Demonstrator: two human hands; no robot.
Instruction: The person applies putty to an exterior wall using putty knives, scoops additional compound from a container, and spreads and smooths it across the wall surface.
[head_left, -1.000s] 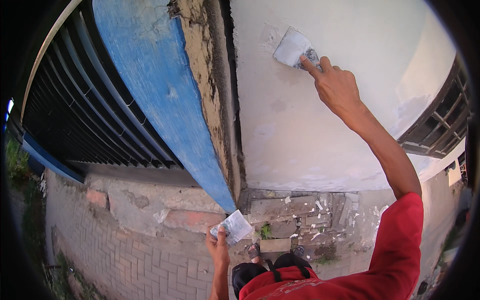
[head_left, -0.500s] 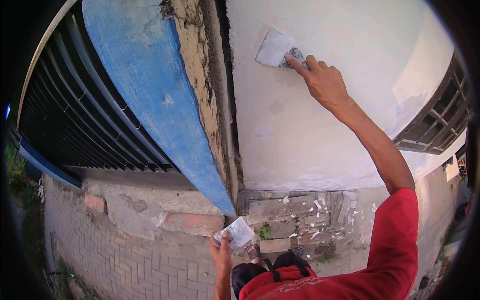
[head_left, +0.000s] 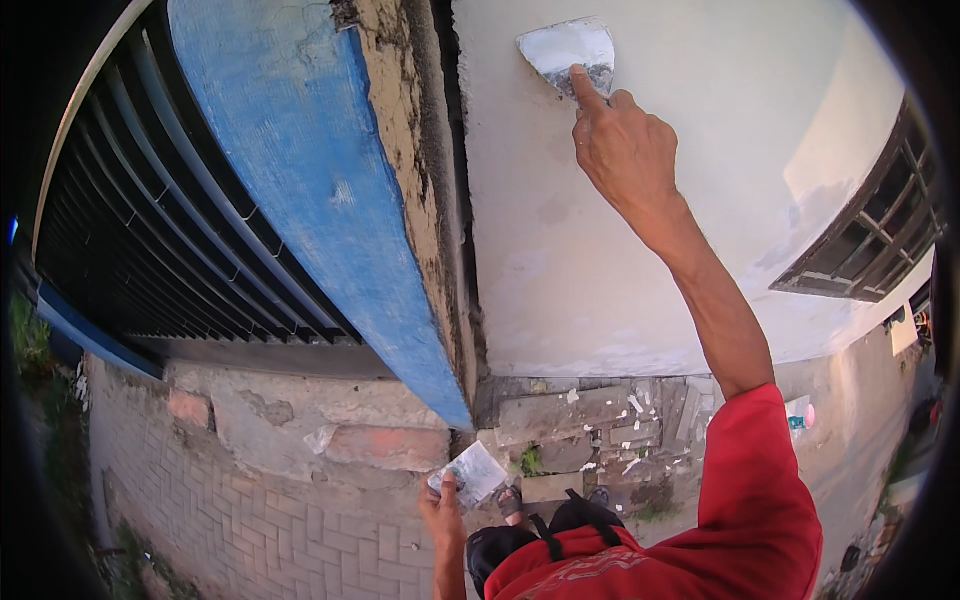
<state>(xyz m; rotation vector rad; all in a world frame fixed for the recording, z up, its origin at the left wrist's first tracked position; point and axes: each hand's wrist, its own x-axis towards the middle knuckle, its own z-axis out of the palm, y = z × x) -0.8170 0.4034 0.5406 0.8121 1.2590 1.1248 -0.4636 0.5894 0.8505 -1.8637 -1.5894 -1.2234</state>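
Observation:
High on the white wall (head_left: pixel 620 270), my right hand (head_left: pixel 628 140) grips a putty knife (head_left: pixel 568 48). Its wide blade lies against the wall and is coated with white putty. My index finger stretches along the blade, while the other fingers wrap the handle, which is mostly hidden. Low down near my body, my left hand (head_left: pixel 442 505) holds a flat, rectangular putty-smeared scraper (head_left: pixel 474 473), thumb on top. Whether it has a handle is hidden by the hand. Faint damp-looking patches show on the wall below the putty knife.
A blue pillar (head_left: pixel 300 150) with a crumbling edge stands left of the wall, beside a dark barred gate (head_left: pixel 170 200). At right is a barred window (head_left: pixel 875 225). Broken slabs and white flakes (head_left: pixel 620 430) lie at the wall's foot. Brick paving (head_left: pixel 260 520) spreads lower left.
My right hand has moved up and slightly left with the putty knife, whose blade has turned to point more upward. The right arm swung left. My left hand has barely shifted.

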